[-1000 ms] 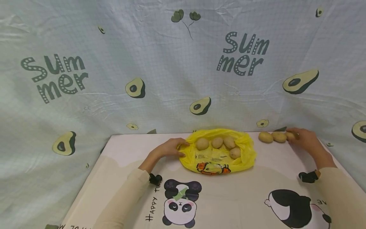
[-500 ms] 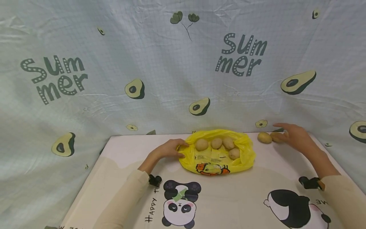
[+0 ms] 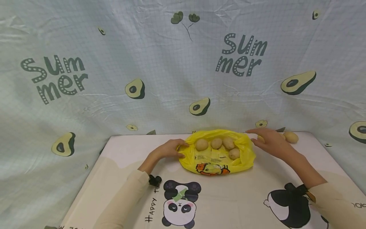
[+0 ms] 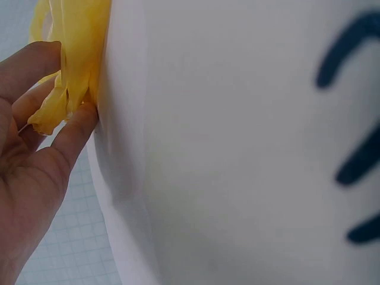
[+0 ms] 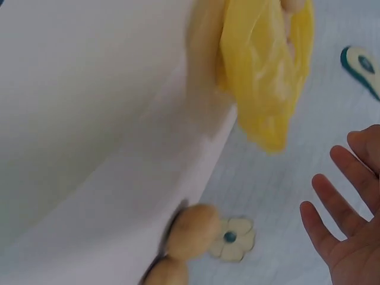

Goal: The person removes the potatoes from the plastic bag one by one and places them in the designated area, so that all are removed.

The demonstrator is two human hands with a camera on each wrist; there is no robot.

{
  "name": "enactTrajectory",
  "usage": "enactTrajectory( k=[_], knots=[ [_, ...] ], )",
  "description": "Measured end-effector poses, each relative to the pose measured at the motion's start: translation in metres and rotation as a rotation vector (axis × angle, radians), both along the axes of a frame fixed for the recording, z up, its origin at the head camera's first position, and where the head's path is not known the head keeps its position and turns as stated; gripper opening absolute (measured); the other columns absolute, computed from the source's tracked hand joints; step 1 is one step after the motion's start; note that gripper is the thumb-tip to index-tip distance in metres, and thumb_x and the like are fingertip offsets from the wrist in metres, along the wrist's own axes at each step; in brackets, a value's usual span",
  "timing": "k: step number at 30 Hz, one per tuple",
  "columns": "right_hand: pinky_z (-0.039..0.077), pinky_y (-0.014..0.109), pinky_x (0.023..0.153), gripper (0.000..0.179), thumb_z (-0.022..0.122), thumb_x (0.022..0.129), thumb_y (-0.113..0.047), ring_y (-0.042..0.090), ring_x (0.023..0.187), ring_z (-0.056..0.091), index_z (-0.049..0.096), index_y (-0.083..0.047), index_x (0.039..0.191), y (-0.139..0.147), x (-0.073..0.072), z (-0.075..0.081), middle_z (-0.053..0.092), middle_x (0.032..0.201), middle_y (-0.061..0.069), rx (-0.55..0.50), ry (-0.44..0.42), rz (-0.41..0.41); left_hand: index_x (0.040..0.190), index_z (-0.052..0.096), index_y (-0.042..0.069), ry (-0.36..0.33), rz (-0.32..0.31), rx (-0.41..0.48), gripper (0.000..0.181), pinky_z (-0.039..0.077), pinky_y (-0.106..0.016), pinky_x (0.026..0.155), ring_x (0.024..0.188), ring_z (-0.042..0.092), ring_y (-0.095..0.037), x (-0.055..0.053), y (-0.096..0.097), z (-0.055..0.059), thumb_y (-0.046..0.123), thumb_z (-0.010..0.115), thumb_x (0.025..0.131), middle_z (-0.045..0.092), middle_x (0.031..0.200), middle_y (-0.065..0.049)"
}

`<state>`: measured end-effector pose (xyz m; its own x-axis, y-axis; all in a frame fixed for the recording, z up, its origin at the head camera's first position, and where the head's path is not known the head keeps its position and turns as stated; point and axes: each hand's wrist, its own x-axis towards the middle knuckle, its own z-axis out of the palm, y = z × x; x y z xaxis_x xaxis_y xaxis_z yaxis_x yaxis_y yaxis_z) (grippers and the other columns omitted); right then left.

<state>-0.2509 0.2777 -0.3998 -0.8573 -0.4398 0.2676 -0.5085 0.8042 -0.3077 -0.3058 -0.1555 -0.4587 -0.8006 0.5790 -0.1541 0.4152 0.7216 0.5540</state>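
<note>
A yellow plastic bag [image 3: 217,158] lies with its mouth spread on the table, several potatoes [image 3: 201,144] inside. My left hand [image 3: 170,148] holds the bag's left rim; in the left wrist view the yellow plastic [image 4: 83,53] passes between thumb and fingers. My right hand [image 3: 271,143] hovers by the bag's right edge, its fingers extended and holding nothing. Behind it, loose potatoes sit in a row at the back: one [image 3: 291,137] shows fully, the others are partly hidden by the hand. Two of them [image 5: 193,231] appear in the right wrist view.
The white tabletop [image 3: 228,197] carries printed pandas. A pale cloth [image 3: 166,63] with avocado prints and lettering hangs behind the table's back edge and along its left side.
My right hand has left the rightmost loose potato and swept left over the row to the bag's right edge, carrying nothing. The left hand and bag have stayed put.
</note>
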Motion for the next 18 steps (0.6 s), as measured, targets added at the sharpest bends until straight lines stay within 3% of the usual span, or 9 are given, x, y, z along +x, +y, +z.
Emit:
enactTrajectory(
  k=[10, 18],
  knots=[
    [0.056, 0.054, 0.092, 0.034, 0.073, 0.092, -0.009, 0.035, 0.11, 0.068, 0.07, -0.01, 0.126, -0.034, 0.004, -0.001, 0.073, 0.12, 0.012, 0.013, 0.085, 0.131, 0.137, 0.064, 0.008, 0.006, -0.005, -0.004, 0.049, 0.036, -0.044, 0.118, 0.139, 0.048, -0.029, 0.0, 0.001, 0.001, 0.017, 0.078, 0.09, 0.057, 0.146, -0.01],
    [0.054, 0.053, 0.096, 0.031, 0.071, 0.094, -0.008, 0.033, 0.115, 0.067, 0.07, -0.009, 0.126, -0.046, 0.001, -0.004, 0.072, 0.123, 0.01, -0.028, 0.032, 0.171, 0.137, 0.064, 0.008, 0.008, -0.002, -0.008, 0.049, 0.036, -0.044, 0.118, 0.138, 0.048, -0.028, 0.0, 0.001, 0.0, 0.015, 0.078, 0.09, 0.057, 0.145, -0.009]
  ],
)
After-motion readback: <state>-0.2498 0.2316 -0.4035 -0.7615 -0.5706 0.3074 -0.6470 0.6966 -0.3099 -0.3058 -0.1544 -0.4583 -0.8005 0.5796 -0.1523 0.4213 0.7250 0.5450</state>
